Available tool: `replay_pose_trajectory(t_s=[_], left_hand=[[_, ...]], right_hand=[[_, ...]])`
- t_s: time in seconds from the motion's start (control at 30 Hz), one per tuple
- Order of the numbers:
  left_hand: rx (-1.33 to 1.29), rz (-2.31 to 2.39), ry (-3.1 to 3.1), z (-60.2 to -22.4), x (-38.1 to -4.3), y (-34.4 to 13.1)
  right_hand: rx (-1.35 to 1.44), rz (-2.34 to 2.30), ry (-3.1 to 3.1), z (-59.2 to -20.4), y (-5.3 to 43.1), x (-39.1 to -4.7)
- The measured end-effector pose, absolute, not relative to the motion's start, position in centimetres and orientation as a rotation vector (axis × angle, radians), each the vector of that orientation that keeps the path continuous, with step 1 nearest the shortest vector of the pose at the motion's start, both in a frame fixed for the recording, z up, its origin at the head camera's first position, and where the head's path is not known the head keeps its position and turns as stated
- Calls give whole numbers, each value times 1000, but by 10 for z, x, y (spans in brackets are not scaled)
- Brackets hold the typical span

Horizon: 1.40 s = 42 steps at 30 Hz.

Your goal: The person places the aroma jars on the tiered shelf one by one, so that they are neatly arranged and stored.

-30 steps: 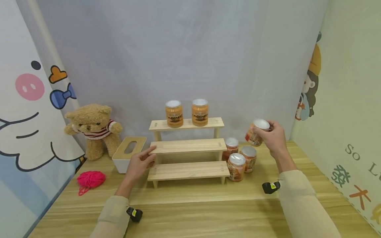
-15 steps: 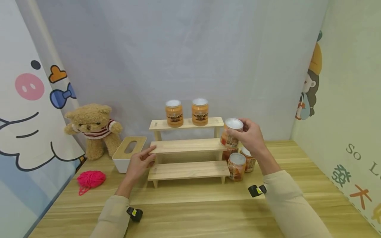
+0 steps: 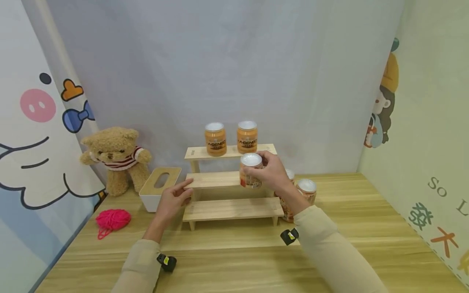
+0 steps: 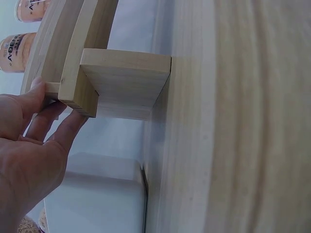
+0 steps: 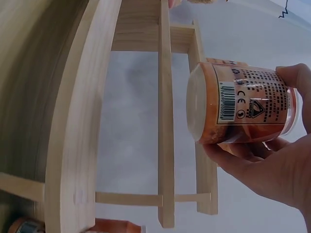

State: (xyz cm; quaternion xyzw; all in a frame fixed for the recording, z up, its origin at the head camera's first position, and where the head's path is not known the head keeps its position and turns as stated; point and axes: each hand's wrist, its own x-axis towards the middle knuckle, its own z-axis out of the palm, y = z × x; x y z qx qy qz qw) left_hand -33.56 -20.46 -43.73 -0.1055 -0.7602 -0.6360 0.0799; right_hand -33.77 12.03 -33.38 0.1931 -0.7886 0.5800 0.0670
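A three-step wooden display stand (image 3: 232,209) is in the middle of the head view. At the left end of its middle step, my left hand (image 3: 173,205) pinches the board, the thumb and fingers on its edge in the left wrist view. My right hand (image 3: 272,173) grips an orange-labelled jar (image 5: 250,99) with a silvery lid, holding it upright above the right half of the middle step. In the right wrist view its base looks apart from the board. Two similar jars, a left jar (image 3: 215,140) and a right jar (image 3: 247,138), stand on the top step.
Right of the stand, more jars (image 3: 307,189) are partly hidden behind my right forearm. At left are a tissue box (image 3: 157,199) with a wooden lid, a teddy bear (image 3: 115,158) and pink yarn (image 3: 112,219). A grey curtain (image 3: 311,81) hangs behind.
My right hand has carried the jar leftward, from the right of the stand to over the middle step, turning it more upright. My left hand has stayed on the step's end.
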Motion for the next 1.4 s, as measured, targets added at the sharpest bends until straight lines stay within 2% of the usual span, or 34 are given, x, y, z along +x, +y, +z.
replay_pose_trajectory(t_s=[0.77, 1.4], left_hand=[[-309, -1904, -2286, -435, -334, -204], [-271, -1906, -2296, -435, -334, -204]], right_hand=[[642, 1695, -2391, -342, 46, -358], [464, 1679, -2324, -348, 16, -366]])
